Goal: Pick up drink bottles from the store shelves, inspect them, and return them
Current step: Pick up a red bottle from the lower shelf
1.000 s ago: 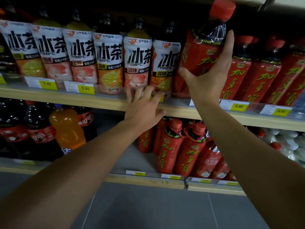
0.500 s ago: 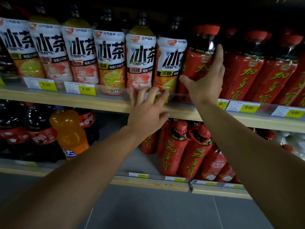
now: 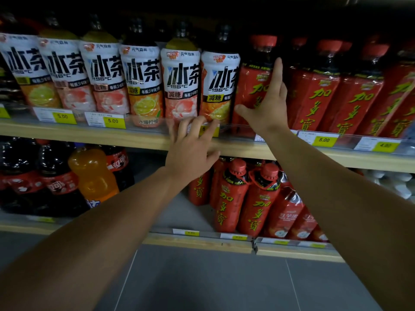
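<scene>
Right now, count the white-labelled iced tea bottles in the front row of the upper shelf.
6, side by side from the left edge, and beside the red bottles. More may stand hidden behind.

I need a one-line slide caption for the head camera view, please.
Right hand rests open against a red bottle on the upper shelf; left hand touches the shelf edge.
</scene>
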Action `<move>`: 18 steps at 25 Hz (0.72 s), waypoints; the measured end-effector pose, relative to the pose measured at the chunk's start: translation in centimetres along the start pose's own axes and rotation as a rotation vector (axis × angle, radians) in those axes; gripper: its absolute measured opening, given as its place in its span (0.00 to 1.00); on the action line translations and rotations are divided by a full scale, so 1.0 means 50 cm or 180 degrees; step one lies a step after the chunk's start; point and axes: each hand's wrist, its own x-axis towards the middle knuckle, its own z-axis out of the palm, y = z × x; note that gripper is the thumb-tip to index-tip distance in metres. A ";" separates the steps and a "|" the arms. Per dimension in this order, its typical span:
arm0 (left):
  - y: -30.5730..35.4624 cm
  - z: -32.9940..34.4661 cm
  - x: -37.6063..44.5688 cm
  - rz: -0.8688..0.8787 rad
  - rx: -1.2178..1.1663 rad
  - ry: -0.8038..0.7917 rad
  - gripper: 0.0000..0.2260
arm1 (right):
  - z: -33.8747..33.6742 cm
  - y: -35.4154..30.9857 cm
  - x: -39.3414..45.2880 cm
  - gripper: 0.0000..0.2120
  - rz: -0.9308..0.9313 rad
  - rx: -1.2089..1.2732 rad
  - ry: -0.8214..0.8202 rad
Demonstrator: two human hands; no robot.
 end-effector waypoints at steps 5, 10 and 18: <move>0.001 -0.042 0.000 0.0017 -0.0214 -0.0437 0.30 | -0.047 0.006 -0.029 0.52 -0.0163 -0.0347 -0.0120; 0.001 -0.071 -0.030 -0.0075 -0.0426 -0.0449 0.29 | -0.054 0.033 -0.129 0.42 -0.0517 -0.0733 -0.0509; -0.079 -0.092 -0.155 -0.0821 -0.0385 -0.0825 0.32 | 0.066 0.039 -0.261 0.36 -0.0973 -0.0471 -0.1441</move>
